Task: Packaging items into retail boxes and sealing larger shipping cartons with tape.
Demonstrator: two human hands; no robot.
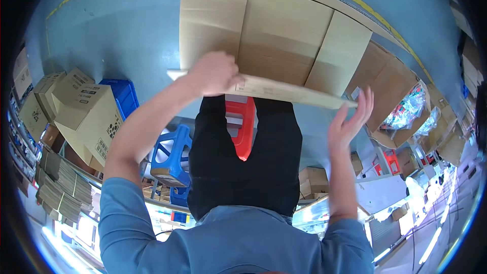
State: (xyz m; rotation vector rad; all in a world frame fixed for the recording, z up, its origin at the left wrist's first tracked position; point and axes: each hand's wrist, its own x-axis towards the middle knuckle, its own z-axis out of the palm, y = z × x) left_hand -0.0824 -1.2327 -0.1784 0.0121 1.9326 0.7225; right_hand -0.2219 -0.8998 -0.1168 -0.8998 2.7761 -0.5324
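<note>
Left hand (215,73) gripping flattened carton (274,35) (unfolded, empty), right hand (350,119) touching edge

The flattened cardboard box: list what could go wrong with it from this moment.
1. The left hand grips the near edge of the flattened cardboard box, but the right hand is open and only brushes the corner, so that side may sag or slip.
2. The big sheet hides the blue floor ahead; it could catch the open carton of packets to the right.
</note>
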